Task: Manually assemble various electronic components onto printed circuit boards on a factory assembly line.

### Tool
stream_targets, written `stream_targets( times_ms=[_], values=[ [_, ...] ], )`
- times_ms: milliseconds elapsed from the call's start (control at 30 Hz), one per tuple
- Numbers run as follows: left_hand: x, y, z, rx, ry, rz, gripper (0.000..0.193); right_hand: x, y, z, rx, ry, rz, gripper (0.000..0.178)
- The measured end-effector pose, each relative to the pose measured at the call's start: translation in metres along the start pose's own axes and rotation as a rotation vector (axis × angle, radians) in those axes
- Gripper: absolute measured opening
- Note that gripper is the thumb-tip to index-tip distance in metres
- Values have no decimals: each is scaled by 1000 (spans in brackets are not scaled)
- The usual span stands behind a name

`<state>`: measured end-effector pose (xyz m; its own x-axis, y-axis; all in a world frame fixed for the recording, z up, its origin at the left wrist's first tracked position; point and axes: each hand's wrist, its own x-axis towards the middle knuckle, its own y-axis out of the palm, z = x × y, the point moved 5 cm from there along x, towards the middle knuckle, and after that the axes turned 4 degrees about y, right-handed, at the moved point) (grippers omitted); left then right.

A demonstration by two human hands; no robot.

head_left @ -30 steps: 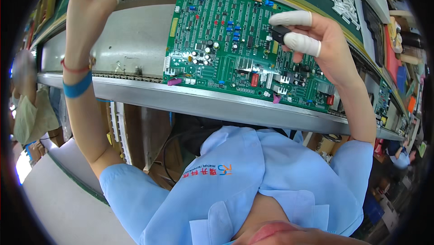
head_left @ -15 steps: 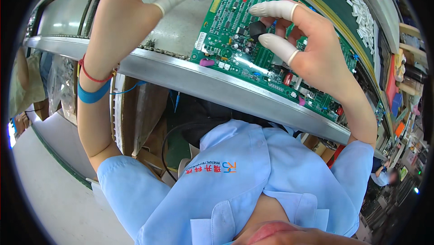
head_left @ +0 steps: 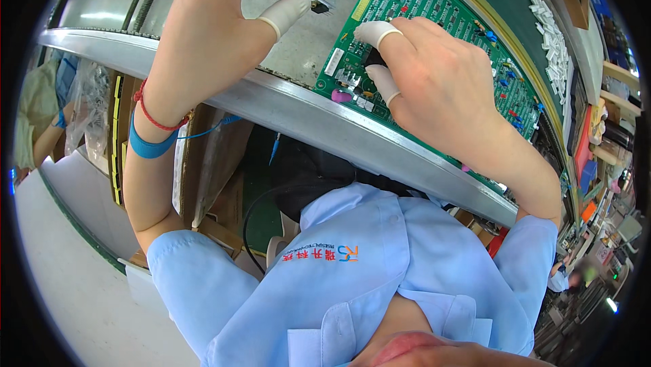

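Note:
My left hand point(head_left: 218, 25), in white finger cots, pinches a small component with a clear top and black underside point(head_left: 321, 2) between thumb and forefinger. It hovers left of a green circuit board point(head_left: 441, 11) crowded with parts. Over the board's left part, my right hand point(head_left: 444, 72), also in finger cots, has thumb and forefinger closed on a dark rounded component point(head_left: 374, 59), partly hidden by the fingers. Whether that component touches the board, I cannot tell. Near the board's lower left edge sits a purple piece point(head_left: 340, 96). A blue band point(head_left: 150, 138) circles my left wrist.
The board rests along a metal rail point(head_left: 305, 116) that runs between my body and the board. Beyond it, many white pieces point(head_left: 548, 48) lie on a green surface. A blue cord point(head_left: 203, 130) trails from the wristband. Bins and clutter point(head_left: 610, 157) fill the right side.
My right hand has moved left across the board, carrying the dark component towards its left end. The left hand with its small component appears slightly lower and further right. The whole view has shifted a little.

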<state>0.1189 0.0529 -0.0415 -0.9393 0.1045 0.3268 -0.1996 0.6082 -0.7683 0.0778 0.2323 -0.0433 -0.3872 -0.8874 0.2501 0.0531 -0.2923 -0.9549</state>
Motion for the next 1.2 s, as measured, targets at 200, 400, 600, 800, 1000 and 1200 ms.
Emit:
stream_targets(
  times_ms=[200,400,600,800,1000,1200],
  values=[
    [1,-1,-7,141,59,17,31,-1,3,3,-52,-11,23,13],
    [8,7,-24,127,177,85,40,-5,-15,-11,-63,100,146,34],
    [12,23,-41,155,270,180,51,-30,-50,-45,151,216,-33,43],
    [15,37,-39,158,339,224,52,-64,-53,-75,277,450,2,42],
    [16,36,-46,251,334,272,51,-79,-54,-86,296,489,5,41],
    [17,38,-49,302,346,285,49,-89,-53,-94,297,524,19,40]
  ],
)
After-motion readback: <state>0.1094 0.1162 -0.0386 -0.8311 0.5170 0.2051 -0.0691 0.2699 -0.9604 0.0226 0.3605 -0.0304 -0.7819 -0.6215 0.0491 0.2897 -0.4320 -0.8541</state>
